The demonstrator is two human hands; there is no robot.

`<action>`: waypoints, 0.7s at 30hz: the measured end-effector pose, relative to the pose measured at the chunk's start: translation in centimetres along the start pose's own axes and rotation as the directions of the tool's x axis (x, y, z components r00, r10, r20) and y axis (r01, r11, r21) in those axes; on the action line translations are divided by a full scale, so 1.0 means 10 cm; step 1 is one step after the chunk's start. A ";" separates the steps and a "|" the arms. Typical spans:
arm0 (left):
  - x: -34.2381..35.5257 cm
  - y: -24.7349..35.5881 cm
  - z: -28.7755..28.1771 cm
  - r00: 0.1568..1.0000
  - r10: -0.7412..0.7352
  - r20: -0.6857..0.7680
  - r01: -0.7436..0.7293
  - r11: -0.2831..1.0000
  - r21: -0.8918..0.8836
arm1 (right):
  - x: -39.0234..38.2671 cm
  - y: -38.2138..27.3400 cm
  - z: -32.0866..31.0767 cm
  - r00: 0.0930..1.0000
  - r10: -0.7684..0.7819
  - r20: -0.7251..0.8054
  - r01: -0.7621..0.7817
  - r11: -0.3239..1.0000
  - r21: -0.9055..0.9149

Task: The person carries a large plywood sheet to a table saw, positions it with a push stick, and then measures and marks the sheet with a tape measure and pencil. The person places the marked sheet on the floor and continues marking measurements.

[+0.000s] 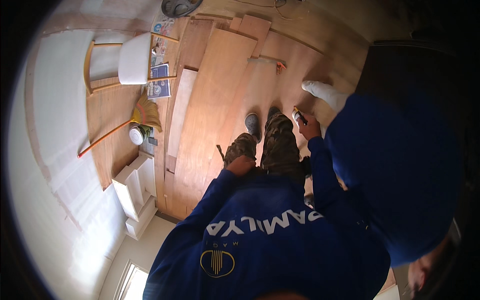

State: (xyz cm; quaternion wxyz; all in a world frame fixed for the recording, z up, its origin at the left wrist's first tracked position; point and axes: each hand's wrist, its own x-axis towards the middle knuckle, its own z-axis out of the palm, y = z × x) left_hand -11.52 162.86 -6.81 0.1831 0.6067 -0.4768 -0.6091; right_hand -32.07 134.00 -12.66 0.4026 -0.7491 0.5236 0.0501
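Observation:
My left hand (242, 165) rests on the camouflage trousers (276, 145) at my left thigh, its fingers partly hidden. My right hand (310, 127) is closed on a slim black tool with an orange-yellow tip (301, 116), whose exact kind I cannot make out. It is held out beside my right leg, above the floor. Under my feet lie brown plywood sheets (212, 95). Farther ahead, a handsaw (280, 65) with an orange handle lies on the sheets.
Another person in a blue top (395, 165) is close at my right, a white-socked foot (320, 91) on the boards. At left are a tipped chair (135, 59), a straw broom (145, 112), a white-lidded pail (137, 135) and a white shelf unit (132, 187).

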 end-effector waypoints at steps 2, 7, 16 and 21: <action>0.06 -0.15 -0.09 0.981 -0.195 0.005 0.193 0.965 -0.177 | 0.35 0.03 0.15 0.999 -0.044 -0.032 0.046 0.996 0.072; 0.49 -0.74 -0.56 0.894 -0.445 -0.050 0.338 0.744 -0.576 | 1.43 0.18 0.51 0.985 0.130 0.112 -0.141 0.985 0.100; 2.58 -2.95 -1.53 0.669 -0.664 -0.334 0.352 0.679 -0.644 | 3.83 1.29 1.69 0.990 0.139 0.026 -0.133 0.978 -0.161; 3.44 -4.13 -1.50 0.659 -0.672 -0.338 0.445 0.710 -0.545 | 4.56 1.59 2.37 0.999 -0.028 -0.017 0.024 0.979 -0.203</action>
